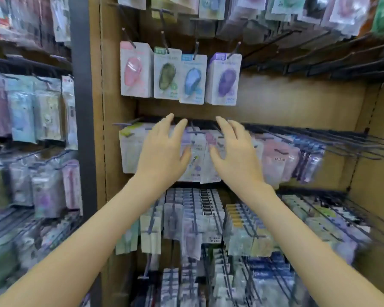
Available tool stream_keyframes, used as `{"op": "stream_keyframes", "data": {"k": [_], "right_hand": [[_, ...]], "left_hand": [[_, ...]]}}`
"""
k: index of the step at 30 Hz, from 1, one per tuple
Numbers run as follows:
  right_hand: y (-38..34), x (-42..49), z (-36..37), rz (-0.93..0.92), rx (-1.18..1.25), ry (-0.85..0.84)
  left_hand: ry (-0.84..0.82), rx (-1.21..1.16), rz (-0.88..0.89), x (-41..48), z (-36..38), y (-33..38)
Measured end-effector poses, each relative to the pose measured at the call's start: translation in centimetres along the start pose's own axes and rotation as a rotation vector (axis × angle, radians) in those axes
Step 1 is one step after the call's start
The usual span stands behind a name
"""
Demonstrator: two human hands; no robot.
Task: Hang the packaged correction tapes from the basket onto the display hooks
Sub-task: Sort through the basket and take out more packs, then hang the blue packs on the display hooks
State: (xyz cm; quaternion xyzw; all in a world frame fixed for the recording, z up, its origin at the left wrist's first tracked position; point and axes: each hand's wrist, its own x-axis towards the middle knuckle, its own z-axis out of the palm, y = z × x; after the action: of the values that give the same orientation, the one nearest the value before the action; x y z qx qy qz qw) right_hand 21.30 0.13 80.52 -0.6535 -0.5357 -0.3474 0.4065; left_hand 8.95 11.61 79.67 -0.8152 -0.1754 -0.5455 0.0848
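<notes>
- At the far left, a neighbouring rack (31, 134) is crowded with blurred hanging packets, and a dark grey upright post (82, 107) closes it off from the brown display bay.
- The bay's left wall (98, 85) runs close beside the first column of hooks, so there is little side room there.
- On the upper row hang 4 packaged correction tapes: pink (135, 70), green (167, 74), blue (192, 80) and purple (224, 79), each on its own display hook (129, 39). Their card edges touch or slightly overlap.
- Below them a bare strip of brown back panel (286, 100) widens to the right, under a run of empty dark hooks (341, 67).
- The left hand (164, 151) is held up with fingers spread, gripping nothing, in front of the middle row of packets (131, 149).
- Just beside it, with a narrow gap between the thumbs, the right hand (235, 154) is likewise spread and grasps nothing.
- Right of the hands, the middle row's long hooks (341, 140) project forward, bare at their ends.
- The lower rows (197, 218) are tightly packed.
- The bay's right wall (381, 151) bounds the far side.
</notes>
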Motion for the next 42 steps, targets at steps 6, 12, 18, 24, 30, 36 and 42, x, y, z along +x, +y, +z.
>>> {"op": "stream_keyframes", "data": {"k": [6, 12, 18, 24, 30, 36, 42], "right_hand": [[2.2, -20.7, 2.0, 0.116, 0.168, -0.304], [7.0, -48.2, 7.8, 0.514, 0.148, -0.843], [10.9, -77.9, 14.8, 0.755, 0.15, -1.15], [15.3, -94.5, 25.8, 0.594, 0.098, -1.279], [20.5, -95.9, 37.5, 0.314, -0.102, -1.373], [20.9, -96.2, 37.5, 0.356, -0.147, -1.319], [15.1, -96.8, 33.2, 0.853, 0.424, -0.896]], "left_hand": [[-0.26, -0.133, -0.132, -21.1, 1.6, 7.0], [-0.72, -0.222, -0.365, -48.2, 7.7, 10.6], [-1.289, -0.163, -0.574, -76.6, 14.6, 11.2], [-1.412, -0.055, -0.528, -93.7, 23.3, 9.6], [-1.358, -0.05, -0.327, -99.7, 30.9, 6.9], [-1.624, -0.191, -0.54, -97.8, 31.7, 5.5], [-1.028, -0.711, -1.386, -95.9, 30.9, 8.3]]}}
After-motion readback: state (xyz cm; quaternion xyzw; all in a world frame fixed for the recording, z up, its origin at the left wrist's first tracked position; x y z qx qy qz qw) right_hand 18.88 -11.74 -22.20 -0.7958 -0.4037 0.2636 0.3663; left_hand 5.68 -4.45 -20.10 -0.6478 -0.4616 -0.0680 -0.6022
